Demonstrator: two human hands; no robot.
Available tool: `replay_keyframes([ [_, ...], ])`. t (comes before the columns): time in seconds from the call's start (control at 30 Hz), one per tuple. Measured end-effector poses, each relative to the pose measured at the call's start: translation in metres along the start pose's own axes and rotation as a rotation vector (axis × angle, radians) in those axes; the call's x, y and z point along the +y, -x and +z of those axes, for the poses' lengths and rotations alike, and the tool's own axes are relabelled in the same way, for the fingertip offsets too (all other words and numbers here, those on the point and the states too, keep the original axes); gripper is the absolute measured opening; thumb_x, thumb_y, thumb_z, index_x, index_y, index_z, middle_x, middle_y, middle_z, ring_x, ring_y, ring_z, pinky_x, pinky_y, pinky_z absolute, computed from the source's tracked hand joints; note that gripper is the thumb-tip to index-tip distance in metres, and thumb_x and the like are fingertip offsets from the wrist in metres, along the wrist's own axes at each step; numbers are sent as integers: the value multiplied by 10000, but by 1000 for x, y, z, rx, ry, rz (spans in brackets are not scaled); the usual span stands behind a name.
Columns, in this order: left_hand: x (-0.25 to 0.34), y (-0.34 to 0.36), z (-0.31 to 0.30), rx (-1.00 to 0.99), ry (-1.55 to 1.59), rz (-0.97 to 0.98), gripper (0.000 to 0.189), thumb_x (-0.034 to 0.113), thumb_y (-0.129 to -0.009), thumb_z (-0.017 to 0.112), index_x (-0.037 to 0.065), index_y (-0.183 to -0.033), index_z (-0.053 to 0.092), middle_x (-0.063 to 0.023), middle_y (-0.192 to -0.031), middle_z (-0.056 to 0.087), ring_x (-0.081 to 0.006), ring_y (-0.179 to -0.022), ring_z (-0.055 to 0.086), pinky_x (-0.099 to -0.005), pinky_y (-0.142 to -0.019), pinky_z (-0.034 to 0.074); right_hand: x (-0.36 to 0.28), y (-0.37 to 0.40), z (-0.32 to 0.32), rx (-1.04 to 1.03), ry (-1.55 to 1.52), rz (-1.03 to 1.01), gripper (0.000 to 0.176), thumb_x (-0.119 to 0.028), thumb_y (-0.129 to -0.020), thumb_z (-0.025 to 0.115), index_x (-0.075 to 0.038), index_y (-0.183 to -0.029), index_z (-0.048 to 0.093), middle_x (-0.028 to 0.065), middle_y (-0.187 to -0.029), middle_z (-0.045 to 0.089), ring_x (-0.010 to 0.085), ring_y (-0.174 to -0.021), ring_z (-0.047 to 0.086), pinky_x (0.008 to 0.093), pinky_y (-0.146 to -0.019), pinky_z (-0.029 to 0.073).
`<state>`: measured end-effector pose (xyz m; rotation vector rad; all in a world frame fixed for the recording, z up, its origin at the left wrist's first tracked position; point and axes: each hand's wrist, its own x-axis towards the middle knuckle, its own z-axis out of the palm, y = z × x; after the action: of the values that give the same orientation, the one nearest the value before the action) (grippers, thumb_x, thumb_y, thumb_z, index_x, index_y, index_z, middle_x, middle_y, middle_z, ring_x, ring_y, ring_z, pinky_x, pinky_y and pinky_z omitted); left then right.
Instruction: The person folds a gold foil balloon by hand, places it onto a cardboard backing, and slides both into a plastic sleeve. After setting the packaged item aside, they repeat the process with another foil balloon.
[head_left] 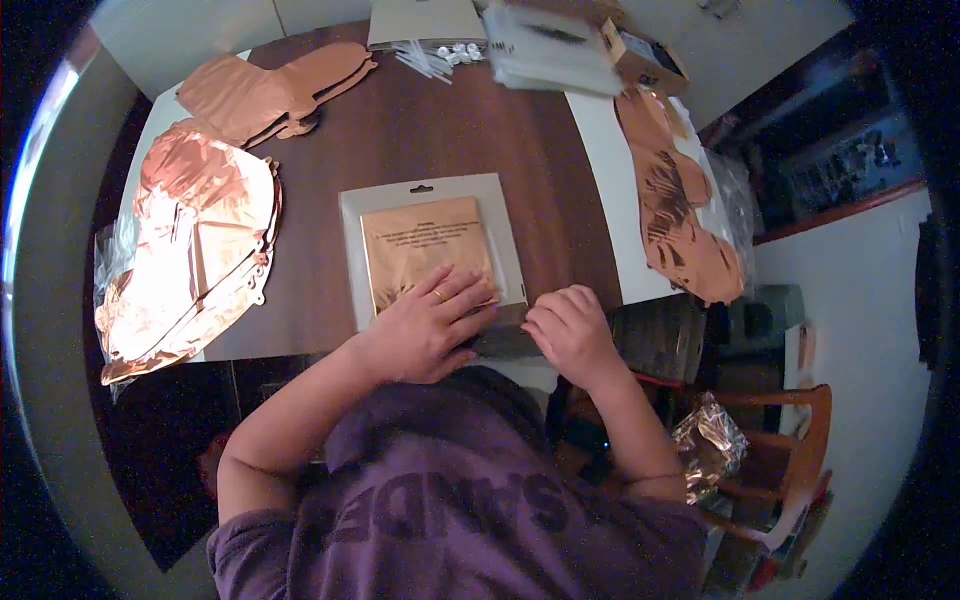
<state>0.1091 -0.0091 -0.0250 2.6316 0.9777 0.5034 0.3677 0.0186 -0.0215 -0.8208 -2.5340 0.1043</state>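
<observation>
A clear plastic bag (508,228) with a hang hole at its top lies near the table's front edge. Inside it sits a folded copper-coloured foil piece (420,250) with small printed text. My left hand (430,325), with a ring on one finger, lies spread flat over the lower part of the bag and foil. At the bag's lower right corner is my right hand (568,330), its fingers curled together in a pinch. Whatever is between those fingertips is too small to make out.
Copper foil balloons lie on the left (190,240), at the back left (270,90) and on the right (675,200). White straws (425,60), a stack of plastic bags (552,50) and a cardboard box (645,60) are at the back. A wooden chair (800,460) stands at the lower right.
</observation>
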Motion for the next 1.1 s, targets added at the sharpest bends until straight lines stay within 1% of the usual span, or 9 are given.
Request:
replay_keyframes([
  [0.13, 4, 0, 0, 36, -11, -3, 619, 347, -812, 679, 49, -1334, 528, -137, -1396, 475, -341, -1358, 386, -529, -1144, 267, -2, 3, -3, -89, 49, -23, 173, -144, -733, 726, -88, -842, 604, 64, -857, 556, 270, -842, 560, 426, -783, 444],
  [0.33, 1, 1, 1, 4, 48, -15, 634, 372, -829, 672, 75, -1365, 509, -162, -1454, 437, -374, -1373, 377, -555, -1150, 234, -10, -11, -13, -24, -57, 81, 194, -82, -712, 746, -66, -820, 586, 65, -832, 559, 283, -810, 554, 406, -781, 435],
  [0.63, 1, 1, -2, 24, 64, 0, 627, 368, -812, 687, 68, -1341, 536, -168, -1433, 457, -374, -1369, 384, -569, -1137, 243, -11, -7, -10, -122, -20, -20, 150, -77, -735, 710, -57, -811, 582, 79, -790, 530, 289, -775, 542, 400, -755, 427],
  [0.73, 0, 2, 0, 42, 74, -1, 633, 370, -802, 699, 77, -1341, 541, -166, -1427, 463, -376, -1366, 386, -572, -1132, 250, -35, 0, -14, -186, -221, -126, 149, -82, -735, 716, -61, -804, 586, 76, -797, 539, 280, -772, 543, 400, -748, 424],
  [0.87, 1, 2, -2, 85, 81, 50, 565, 333, -778, 712, 70, -1261, 584, -157, -1382, 486, -365, -1329, 418, -564, -1126, 269, -46, -6, -21, -178, -637, -14, 147, -74, -778, 720, -80, -814, 578, 83, -889, 596, 290, -873, 574, 398, -819, 438],
  [0.9, 1, 3, 1, 148, 69, 95, 517, 317, -776, 702, 51, -1208, 605, -147, -1338, 510, -350, -1293, 448, -557, -1128, 273, -41, -10, -23, -168, -696, 60, 144, -67, -814, 700, -75, -833, 557, 110, -1024, 612, 296, -1001, 586, 391, -914, 436],
  [1.0, -6, 11, 13, 251, -47, 223, 389, 251, -740, 693, 56, -1074, 656, -111, -1202, 574, -300, -1167, 529, -535, -1078, 330, -27, -24, -14, -49, -782, 192, 154, -109, -852, 686, -70, -867, 538, 135, -1149, 584, 294, -1096, 573, 398, -970, 426],
  [1.03, -7, 14, 15, 274, -99, 264, 350, 227, -722, 694, 69, -1033, 670, -99, -1156, 594, -283, -1121, 555, -527, -1052, 356, -21, -24, -12, -117, -788, 247, 145, -97, -870, 666, -59, -892, 528, 147, -1251, 548, 296, -1165, 549, 395, -1012, 412],
  [1.1, 6, 24, 14, 323, -163, 132, 310, 196, -692, 689, 90, -983, 682, -71, -1063, 608, -251, -1028, 574, -487, -959, 400, -13, -25, -4, -156, -815, 305, 144, -91, -870, 665, -54, -891, 528, 150, -1250, 551, 303, -1162, 550, 390, -1006, 420],
])
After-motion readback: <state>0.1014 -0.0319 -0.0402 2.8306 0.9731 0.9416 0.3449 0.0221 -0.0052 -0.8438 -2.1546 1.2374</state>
